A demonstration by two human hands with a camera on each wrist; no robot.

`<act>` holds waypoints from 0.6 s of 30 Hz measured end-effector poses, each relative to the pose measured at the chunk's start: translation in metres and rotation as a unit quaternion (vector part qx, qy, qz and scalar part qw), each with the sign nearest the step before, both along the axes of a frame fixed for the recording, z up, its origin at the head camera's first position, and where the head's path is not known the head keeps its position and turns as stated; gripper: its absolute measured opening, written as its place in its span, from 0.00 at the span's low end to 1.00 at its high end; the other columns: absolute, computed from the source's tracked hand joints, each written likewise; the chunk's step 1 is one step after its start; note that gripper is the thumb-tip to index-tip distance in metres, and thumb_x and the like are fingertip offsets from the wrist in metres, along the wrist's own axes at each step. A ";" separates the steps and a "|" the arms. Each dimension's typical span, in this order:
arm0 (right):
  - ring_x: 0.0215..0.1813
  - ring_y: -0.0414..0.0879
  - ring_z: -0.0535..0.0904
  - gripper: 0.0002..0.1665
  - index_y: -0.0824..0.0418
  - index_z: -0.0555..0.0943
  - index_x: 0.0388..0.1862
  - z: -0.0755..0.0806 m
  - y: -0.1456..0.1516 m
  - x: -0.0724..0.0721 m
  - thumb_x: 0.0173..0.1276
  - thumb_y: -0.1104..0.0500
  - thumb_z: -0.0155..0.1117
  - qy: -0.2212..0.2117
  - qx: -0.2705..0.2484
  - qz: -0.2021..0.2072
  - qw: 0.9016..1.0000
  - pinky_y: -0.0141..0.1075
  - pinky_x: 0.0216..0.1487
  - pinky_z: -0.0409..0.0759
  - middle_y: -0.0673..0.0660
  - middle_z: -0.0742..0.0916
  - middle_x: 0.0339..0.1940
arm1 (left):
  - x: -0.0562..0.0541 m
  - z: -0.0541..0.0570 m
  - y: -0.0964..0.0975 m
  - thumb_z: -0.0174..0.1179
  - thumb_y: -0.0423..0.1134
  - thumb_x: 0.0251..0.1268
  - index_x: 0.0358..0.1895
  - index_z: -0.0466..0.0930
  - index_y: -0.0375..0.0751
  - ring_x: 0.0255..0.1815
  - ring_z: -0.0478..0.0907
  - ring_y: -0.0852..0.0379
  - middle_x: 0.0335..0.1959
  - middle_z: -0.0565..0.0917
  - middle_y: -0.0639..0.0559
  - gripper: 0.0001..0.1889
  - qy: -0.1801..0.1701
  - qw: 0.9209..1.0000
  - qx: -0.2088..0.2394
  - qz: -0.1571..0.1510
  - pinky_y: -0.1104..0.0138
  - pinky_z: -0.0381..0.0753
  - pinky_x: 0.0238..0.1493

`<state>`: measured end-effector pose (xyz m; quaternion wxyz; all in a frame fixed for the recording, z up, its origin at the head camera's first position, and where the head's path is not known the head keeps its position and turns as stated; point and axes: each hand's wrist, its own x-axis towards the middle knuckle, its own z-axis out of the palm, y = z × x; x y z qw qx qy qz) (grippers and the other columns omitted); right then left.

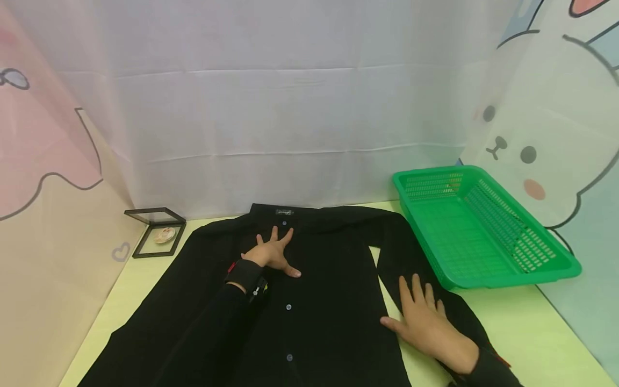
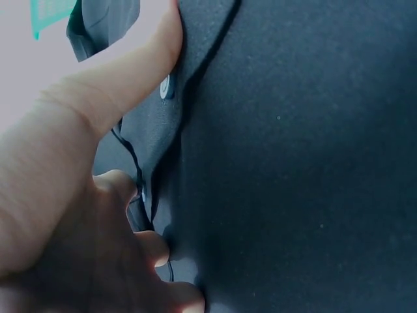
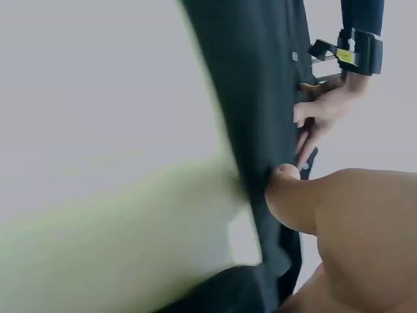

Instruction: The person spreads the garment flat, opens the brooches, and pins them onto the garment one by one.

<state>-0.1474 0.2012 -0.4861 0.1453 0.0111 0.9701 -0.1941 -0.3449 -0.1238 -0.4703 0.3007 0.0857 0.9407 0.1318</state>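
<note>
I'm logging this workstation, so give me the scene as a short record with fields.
garment: black shirt, front up on the yellow-green table, collar at the far end
left hand: fingers spread, on the shirt's front below the collar
right hand: thumb over the shirt's side edge, fingers over one sleeve
right side: green basket beside that sleeve
left side: open black-framed case, small pale object inside
</note>
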 end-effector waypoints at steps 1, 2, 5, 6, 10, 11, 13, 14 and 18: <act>0.75 0.89 0.44 0.67 0.74 0.50 0.81 -0.002 0.004 0.009 0.67 0.27 0.62 -0.011 0.007 -0.006 1.000 0.84 0.63 0.52 0.84 0.49 0.79 | 0.000 0.000 0.000 0.79 0.62 0.46 0.84 0.36 0.71 0.81 0.21 0.25 0.85 0.24 0.49 0.68 0.000 1.000 0.000 0.000 0.14 0.43 0.61; 0.75 0.89 0.44 0.69 0.75 0.50 0.81 -0.004 0.007 0.018 0.66 0.25 0.61 -0.022 0.013 -0.013 1.000 0.85 0.62 0.51 0.85 0.49 0.79 | 0.000 0.000 0.001 0.80 0.62 0.46 0.84 0.36 0.71 0.81 0.21 0.25 0.85 0.24 0.49 0.68 -0.001 1.000 0.000 0.000 0.14 0.43 0.61; 0.74 0.91 0.41 0.71 0.76 0.51 0.80 -0.009 0.010 0.037 0.64 0.21 0.58 -0.067 0.020 -0.029 0.997 0.87 0.60 0.47 0.86 0.47 0.78 | -0.001 -0.001 0.000 0.80 0.62 0.46 0.84 0.36 0.70 0.81 0.21 0.26 0.85 0.24 0.49 0.68 -0.002 1.000 0.002 0.002 0.14 0.42 0.60; 0.74 0.91 0.40 0.71 0.76 0.51 0.80 -0.009 0.009 0.041 0.64 0.21 0.58 -0.081 0.016 -0.032 0.996 0.88 0.59 0.46 0.86 0.46 0.78 | -0.001 -0.001 0.000 0.80 0.62 0.46 0.84 0.35 0.71 0.81 0.20 0.26 0.85 0.24 0.49 0.68 -0.003 1.000 0.001 0.002 0.14 0.42 0.60; 0.73 0.93 0.42 0.68 0.73 0.55 0.80 -0.004 -0.003 0.049 0.65 0.21 0.57 -0.120 -0.002 -0.027 0.992 0.88 0.58 0.50 0.87 0.48 0.78 | -0.001 -0.001 -0.002 0.79 0.62 0.47 0.84 0.35 0.71 0.81 0.20 0.26 0.85 0.23 0.49 0.68 -0.003 1.000 0.001 0.003 0.14 0.42 0.61; 0.72 0.93 0.44 0.67 0.72 0.56 0.80 -0.002 -0.005 0.050 0.65 0.21 0.57 -0.126 -0.003 -0.021 0.992 0.88 0.57 0.52 0.87 0.50 0.78 | -0.001 -0.002 -0.002 0.79 0.62 0.47 0.84 0.35 0.71 0.81 0.20 0.26 0.85 0.24 0.49 0.67 -0.002 1.000 0.001 0.002 0.14 0.41 0.61; 0.72 0.92 0.48 0.65 0.70 0.59 0.80 0.002 -0.009 0.051 0.64 0.21 0.58 -0.135 0.005 -0.010 0.991 0.85 0.58 0.57 0.85 0.54 0.78 | 0.001 -0.002 0.001 0.79 0.62 0.47 0.84 0.35 0.71 0.81 0.20 0.26 0.85 0.24 0.49 0.67 -0.002 1.000 0.005 0.000 0.14 0.41 0.61; 0.72 0.92 0.51 0.64 0.69 0.62 0.79 0.004 -0.011 0.049 0.64 0.21 0.58 -0.135 0.012 -0.002 0.991 0.84 0.58 0.60 0.84 0.56 0.78 | 0.001 -0.002 0.001 0.79 0.62 0.48 0.84 0.35 0.71 0.81 0.20 0.26 0.85 0.24 0.49 0.67 0.000 1.000 0.006 0.001 0.14 0.40 0.61; 0.69 0.89 0.60 0.62 0.65 0.68 0.77 0.008 -0.011 0.043 0.61 0.20 0.59 -0.129 0.040 0.024 0.991 0.79 0.57 0.66 0.81 0.63 0.77 | 0.004 -0.002 0.003 0.78 0.62 0.48 0.84 0.36 0.71 0.81 0.19 0.27 0.85 0.23 0.49 0.66 0.002 1.000 0.011 0.012 0.14 0.38 0.61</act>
